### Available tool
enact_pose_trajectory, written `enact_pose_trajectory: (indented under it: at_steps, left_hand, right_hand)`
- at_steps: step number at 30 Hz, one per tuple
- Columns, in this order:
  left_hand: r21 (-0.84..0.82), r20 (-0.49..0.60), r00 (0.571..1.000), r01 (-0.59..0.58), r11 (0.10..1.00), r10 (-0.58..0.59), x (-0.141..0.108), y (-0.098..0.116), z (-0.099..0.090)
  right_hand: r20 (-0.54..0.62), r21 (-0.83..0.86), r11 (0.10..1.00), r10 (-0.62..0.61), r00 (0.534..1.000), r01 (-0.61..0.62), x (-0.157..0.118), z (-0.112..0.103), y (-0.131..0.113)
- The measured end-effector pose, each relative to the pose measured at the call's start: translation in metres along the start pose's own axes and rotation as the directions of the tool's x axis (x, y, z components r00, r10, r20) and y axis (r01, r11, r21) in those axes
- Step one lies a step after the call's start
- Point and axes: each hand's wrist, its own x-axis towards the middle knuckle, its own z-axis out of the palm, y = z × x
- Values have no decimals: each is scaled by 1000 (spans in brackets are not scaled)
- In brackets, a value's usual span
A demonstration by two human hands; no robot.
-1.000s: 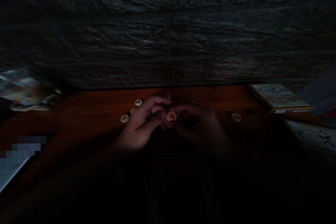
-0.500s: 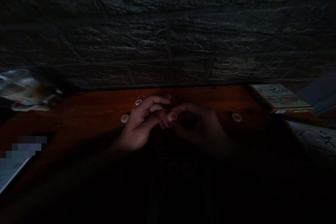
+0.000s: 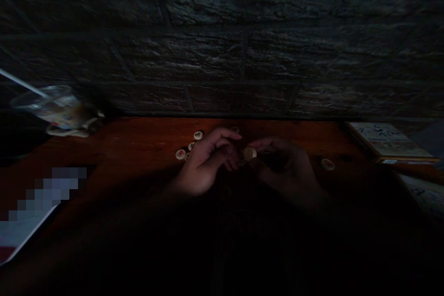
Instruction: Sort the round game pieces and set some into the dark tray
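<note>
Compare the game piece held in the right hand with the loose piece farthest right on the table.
The held piece is pinched in the right hand, while the loose piece lies on the wooden table. The held piece turns a plain face to the camera; the loose piece shows red marking. Both are pale, round discs.

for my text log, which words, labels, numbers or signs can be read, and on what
Nothing can be read with certainty.
Red-marked round pale disc: too small.
Black-marked round pale disc: too small.
Red-marked disc at far right: blurred.
Blue-marked white flat box: blurred.
Clear cup with pale straw: print blurred.
Round pale disc in right hand: no marks visible.
Other marks: too dark.
</note>
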Motion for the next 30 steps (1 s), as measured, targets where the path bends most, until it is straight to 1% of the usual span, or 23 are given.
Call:
enact_pose_trajectory:
  at_steps: [7,10,12,17,20,24,26,30]
  left_hand:
    - [9,36,999,-13,1000,13,0,-5,-2]
    - [14,29,1000,-9,1000,9,0,-8,-3]
    - [23,27,999,-19,1000,18,-1,-10,-3]
    - [43,24,998,-51,998,50,-1,-10,-2]
    - [42,23,999,-50,998,49,-2,-9,-2]
    - [50,33,999,-43,998,42,-3,-5,-2]
    - [86,20,998,-61,994,59,-2,-1,-2]
    - [181,-77,992,-87,980,102,1,6,-1]
  right_hand:
    - [-32,-55,998,-35,999,33,1,2,-4]
    - [-72,-91,995,-43,996,36,0,2,-5]
    - [-79,-131,990,-55,995,44,-1,1,-6]
    - [-78,-188,974,-145,986,128,-4,0,-2]
    - [-90,-227,959,-192,977,167,-5,1,3]
    - [-72,-296,925,-271,960,239,-5,1,9]
    - [-64,-324,908,-300,952,265,-5,0,9]
    - [-51,-384,866,-367,929,321,-5,-1,8]
